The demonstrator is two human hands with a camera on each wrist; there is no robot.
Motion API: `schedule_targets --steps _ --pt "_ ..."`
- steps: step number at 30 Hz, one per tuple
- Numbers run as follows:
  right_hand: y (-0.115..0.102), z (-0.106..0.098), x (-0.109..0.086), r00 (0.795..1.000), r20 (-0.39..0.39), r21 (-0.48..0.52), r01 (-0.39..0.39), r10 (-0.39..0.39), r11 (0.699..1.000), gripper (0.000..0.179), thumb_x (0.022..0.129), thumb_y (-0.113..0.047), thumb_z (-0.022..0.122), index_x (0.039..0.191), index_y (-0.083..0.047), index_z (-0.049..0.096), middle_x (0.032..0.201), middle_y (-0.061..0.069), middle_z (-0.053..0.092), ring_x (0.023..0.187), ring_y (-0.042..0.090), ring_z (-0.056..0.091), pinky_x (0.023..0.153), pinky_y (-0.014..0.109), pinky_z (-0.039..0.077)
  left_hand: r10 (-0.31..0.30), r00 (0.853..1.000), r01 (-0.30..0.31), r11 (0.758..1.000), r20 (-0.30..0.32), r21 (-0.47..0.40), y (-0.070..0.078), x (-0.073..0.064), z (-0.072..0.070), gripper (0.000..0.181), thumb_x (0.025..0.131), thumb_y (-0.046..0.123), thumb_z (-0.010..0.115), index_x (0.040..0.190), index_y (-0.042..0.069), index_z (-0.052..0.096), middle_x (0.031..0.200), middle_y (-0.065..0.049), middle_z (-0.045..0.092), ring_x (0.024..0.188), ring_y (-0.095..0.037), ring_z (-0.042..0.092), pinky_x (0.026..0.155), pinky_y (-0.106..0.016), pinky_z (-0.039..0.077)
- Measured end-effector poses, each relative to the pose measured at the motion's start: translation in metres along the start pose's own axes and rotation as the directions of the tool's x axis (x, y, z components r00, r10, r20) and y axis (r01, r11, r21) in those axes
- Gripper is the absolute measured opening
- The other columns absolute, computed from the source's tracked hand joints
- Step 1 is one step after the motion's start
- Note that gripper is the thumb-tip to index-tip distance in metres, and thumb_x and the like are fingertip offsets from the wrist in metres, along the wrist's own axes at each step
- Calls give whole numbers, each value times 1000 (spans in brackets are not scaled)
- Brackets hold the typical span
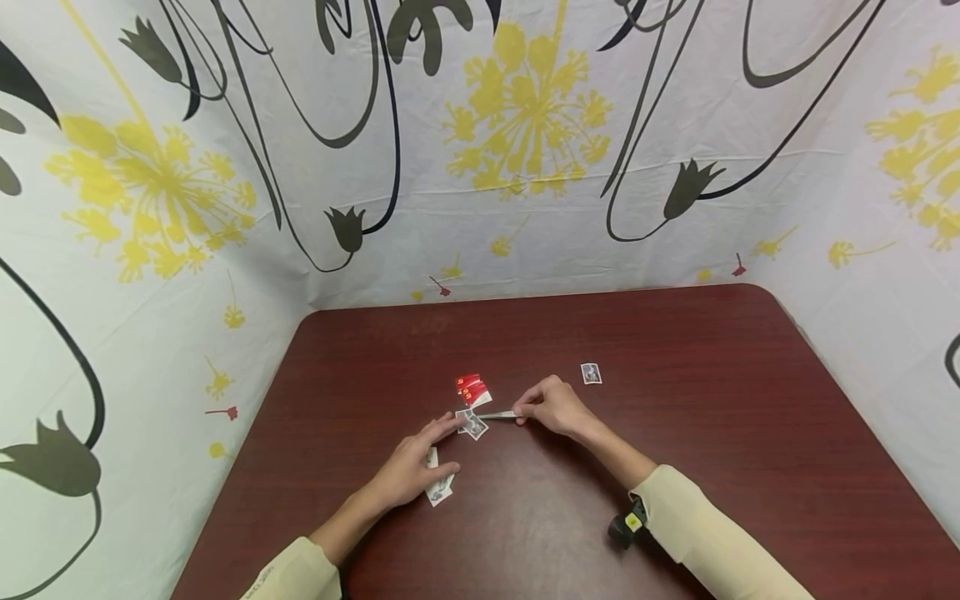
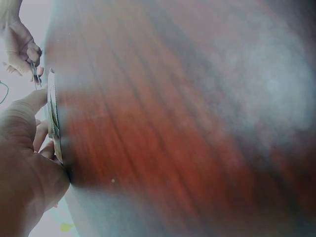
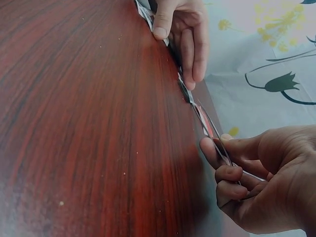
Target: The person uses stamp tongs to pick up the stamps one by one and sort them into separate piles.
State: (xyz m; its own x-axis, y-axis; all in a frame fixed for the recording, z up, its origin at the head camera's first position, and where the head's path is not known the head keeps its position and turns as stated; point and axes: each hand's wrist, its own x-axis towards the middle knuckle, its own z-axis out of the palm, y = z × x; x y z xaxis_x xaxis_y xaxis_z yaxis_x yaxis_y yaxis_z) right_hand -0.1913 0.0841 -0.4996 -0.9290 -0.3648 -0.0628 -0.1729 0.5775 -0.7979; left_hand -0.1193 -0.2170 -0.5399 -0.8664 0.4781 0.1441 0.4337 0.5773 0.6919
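A pair of metal tweezers (image 1: 498,415) is pinched in my right hand (image 1: 553,406), pointing left. The tips are at a few overlapping grey stamps (image 1: 475,428) near the middle of the table. My left hand (image 1: 405,472) reaches in from the left with its fingers extended, fingertips at the edge of those same grey stamps. Beneath its thumb and palm lie more pale stamps (image 1: 439,493), partly hidden. Just beyond the grey stamps is a small group of red stamps (image 1: 472,389). In the right wrist view the tweezers' two prongs stand slightly apart.
One grey stamp (image 1: 591,373) lies alone beyond my right hand. The dark red-brown table (image 1: 675,358) meets flower-patterned white cloth (image 1: 420,208) at the back and sides. A small black device (image 1: 627,525) sits at the right sleeve's cuff.
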Motion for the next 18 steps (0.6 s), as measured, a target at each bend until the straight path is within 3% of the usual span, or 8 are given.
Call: schedule_targets --steps 18 --pt "3 6 4 1000 -22 39 13 -12 999 6 93 -6 80 89 -5 85 72 4 77 74 6 68 70 25 45 -17 1000 17 999 5 -34 0 -1 0 74 91 15 86 157 19 53 163 -12 48 153 -40 38 121 -64 29"
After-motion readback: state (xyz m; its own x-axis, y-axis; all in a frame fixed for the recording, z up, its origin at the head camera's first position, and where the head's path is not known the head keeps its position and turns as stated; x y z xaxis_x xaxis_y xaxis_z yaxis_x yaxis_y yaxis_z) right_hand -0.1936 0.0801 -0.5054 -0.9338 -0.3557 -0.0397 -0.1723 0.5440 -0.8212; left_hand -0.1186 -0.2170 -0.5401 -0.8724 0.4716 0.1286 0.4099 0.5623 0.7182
